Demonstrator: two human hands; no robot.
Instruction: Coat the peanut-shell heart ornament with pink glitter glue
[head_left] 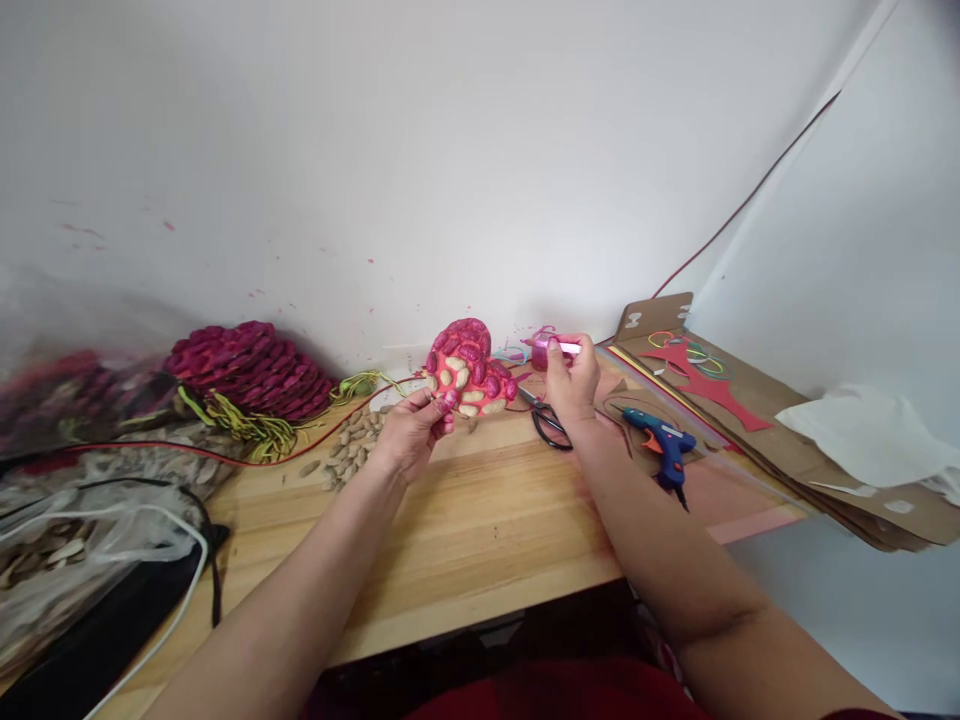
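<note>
My left hand [421, 425] is closed on the lower left edge of a red cutout covered in peanuts [466, 365], held up above the table. Many of its peanuts are coated magenta, while several in the lower part keep their plain tan shell. A white-handled paintbrush [568, 347] is pinched in my right hand [574, 380], its tip pointing left over a small jar of magenta paint [550, 352]. Whether the bristles touch the paint I cannot tell. Black-handled scissors [551, 425] lie on the table just below my right wrist.
Loose peanuts [351, 445] are strewn left of my left hand. Behind them sits a stack of magenta peanut pieces [251, 370] with yellow-green strings. A blue glue gun [664, 440], cardboard [795, 460] and a red paper cutout [705, 380] lie at right. Plastic bags [97, 550] fill the left side.
</note>
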